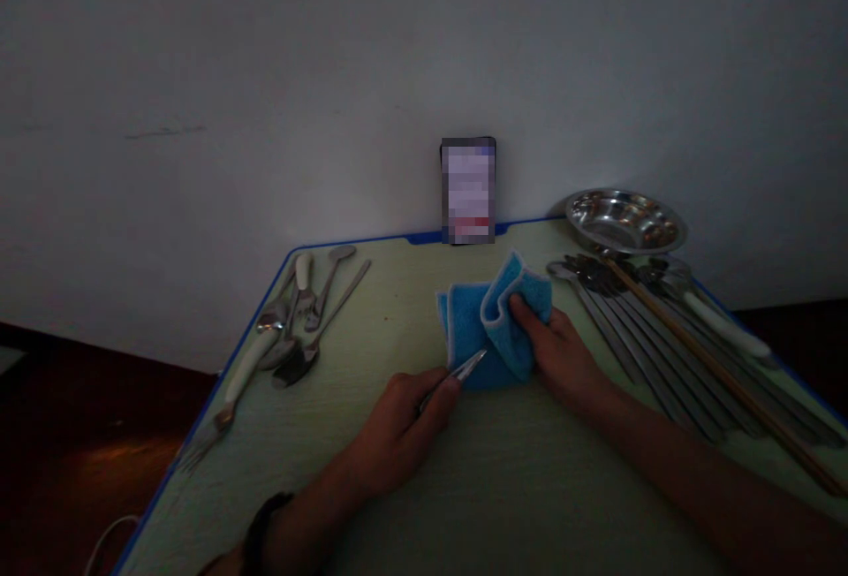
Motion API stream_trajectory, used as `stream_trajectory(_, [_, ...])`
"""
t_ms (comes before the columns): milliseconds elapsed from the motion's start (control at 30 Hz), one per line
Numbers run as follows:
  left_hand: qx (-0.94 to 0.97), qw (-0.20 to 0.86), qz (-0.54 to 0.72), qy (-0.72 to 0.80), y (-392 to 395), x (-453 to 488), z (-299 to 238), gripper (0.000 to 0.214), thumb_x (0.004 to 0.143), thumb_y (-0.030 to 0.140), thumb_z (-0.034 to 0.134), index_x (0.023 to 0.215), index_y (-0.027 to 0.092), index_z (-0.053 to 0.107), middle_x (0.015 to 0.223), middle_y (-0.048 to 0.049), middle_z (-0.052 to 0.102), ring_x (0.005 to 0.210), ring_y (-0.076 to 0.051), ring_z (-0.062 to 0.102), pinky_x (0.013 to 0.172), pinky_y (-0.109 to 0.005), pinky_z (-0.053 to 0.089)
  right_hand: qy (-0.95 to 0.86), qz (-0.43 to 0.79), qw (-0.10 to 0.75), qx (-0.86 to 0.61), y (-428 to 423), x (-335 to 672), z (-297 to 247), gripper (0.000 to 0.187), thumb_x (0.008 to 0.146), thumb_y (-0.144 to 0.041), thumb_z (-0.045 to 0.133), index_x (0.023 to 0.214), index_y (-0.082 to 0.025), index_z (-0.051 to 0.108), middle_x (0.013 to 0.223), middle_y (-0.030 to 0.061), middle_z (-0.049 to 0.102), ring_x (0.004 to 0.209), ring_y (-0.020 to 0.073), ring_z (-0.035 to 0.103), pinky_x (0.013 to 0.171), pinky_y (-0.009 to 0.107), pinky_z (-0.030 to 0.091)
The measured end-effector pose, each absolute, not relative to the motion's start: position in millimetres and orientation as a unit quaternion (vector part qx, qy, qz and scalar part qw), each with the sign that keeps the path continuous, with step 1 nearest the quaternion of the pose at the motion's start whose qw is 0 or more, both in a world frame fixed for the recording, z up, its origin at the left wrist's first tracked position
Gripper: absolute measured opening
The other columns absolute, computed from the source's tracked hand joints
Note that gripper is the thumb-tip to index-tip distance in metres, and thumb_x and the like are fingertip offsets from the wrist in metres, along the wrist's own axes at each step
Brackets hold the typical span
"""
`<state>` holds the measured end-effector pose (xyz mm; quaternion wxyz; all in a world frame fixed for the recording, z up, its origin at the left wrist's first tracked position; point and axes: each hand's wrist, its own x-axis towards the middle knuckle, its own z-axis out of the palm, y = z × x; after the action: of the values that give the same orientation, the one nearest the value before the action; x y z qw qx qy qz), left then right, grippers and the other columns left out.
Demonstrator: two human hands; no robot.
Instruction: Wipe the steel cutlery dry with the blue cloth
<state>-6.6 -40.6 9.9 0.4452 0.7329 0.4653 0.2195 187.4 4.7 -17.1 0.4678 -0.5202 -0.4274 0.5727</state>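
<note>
My left hand (409,424) is closed around a slim metal utensil (472,367). Its bright tapered end points up and right, over the lower part of a blue cloth; the rest is hidden in my fist, so its exact kind does not show. My right hand (560,351) grips the folded blue cloth (473,315), which has a pale stitched edge, with the thumb pressed on its front. Both hands are above the middle of the table (397,302). Whether the utensil touches the cloth is hard to tell.
Several spoons and forks (311,315) lie at the left, some with white handles. On the right are several long-handled metal utensils (636,337), brown chopsticks (715,368) and a shiny metal bowl (623,221). A phone (468,192) leans against the wall (298,99) at the back.
</note>
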Motion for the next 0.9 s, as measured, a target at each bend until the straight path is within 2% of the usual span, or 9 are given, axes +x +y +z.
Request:
stream_trajectory(133, [0.708, 0.463, 0.241, 0.475, -41.4, -7.9, 7.2, 0.036, 0.091, 0.037, 0.033, 0.061, 0.017, 0.042, 0.052, 0.0060, 0.035, 0.047, -0.007, 0.035, 0.045, -0.021, 0.027, -0.391, 0.577, 0.476, -0.537, 4.6, 188.7, -23.1, 0.041, 0.072, -0.059, 0.052, 0.072, -0.020, 0.063, 0.064, -0.0002, 0.065, 0.063, 0.0170, 0.059, 0.066, 0.030, 0.045])
stream_trajectory(333, [0.627, 0.525, 0.314, 0.482, -39.7, -9.3, 0.7, 0.038, 0.089, 0.037, 0.036, 0.057, 0.018, 0.038, 0.051, 0.0061, 0.034, 0.046, -0.007, 0.033, 0.045, -0.021, 0.027, -0.310, 0.656, 0.478, -0.494, 6.8, 189.3, -32.8, 0.053, 0.070, -0.067, 0.046, 0.089, -0.020, 0.064, 0.074, 0.0039, 0.069, 0.074, 0.0213, 0.063, 0.067, 0.033, 0.048])
stream_trajectory(567, [0.565, 0.564, 0.360, 0.482, -35.7, -7.7, 0.3, 0.036, 0.087, 0.035, 0.038, 0.055, 0.018, 0.036, 0.049, 0.0062, 0.033, 0.043, -0.007, 0.030, 0.042, -0.021, 0.026, -0.189, 0.711, 0.523, -0.431, 9.5, 182.3, -16.0, 0.047, 0.075, -0.062, 0.046, 0.100, -0.025, 0.059, 0.095, 0.0034, 0.068, 0.089, 0.0213, 0.063, 0.076, 0.036, 0.051])
stream_trajectory(767, [0.545, 0.563, 0.385, 0.487, -35.3, -8.2, -0.6, 0.036, 0.086, 0.036, 0.039, 0.055, 0.019, 0.035, 0.048, 0.0065, 0.031, 0.041, -0.007, 0.028, 0.039, -0.021, 0.024, -0.256, 0.697, 0.540, -0.396, 11.7, 186.3, -12.3, 0.044, 0.077, -0.063, 0.040, 0.100, -0.030, 0.057, 0.109, 0.0013, 0.064, 0.098, 0.0226, 0.060, 0.075, 0.037, 0.051])
stream_trajectory(900, [0.536, 0.559, 0.408, 0.484, -34.9, -7.8, 1.0, 0.037, 0.085, 0.036, 0.040, 0.053, 0.019, 0.035, 0.047, 0.0067, 0.031, 0.040, -0.006, 0.028, 0.038, -0.021, 0.024, -0.274, 0.702, 0.539, -0.377, 11.4, 188.1, -11.6, 0.044, 0.077, -0.063, 0.040, 0.102, -0.031, 0.057, 0.111, 0.0005, 0.063, 0.101, 0.0217, 0.058, 0.077, 0.037, 0.050])
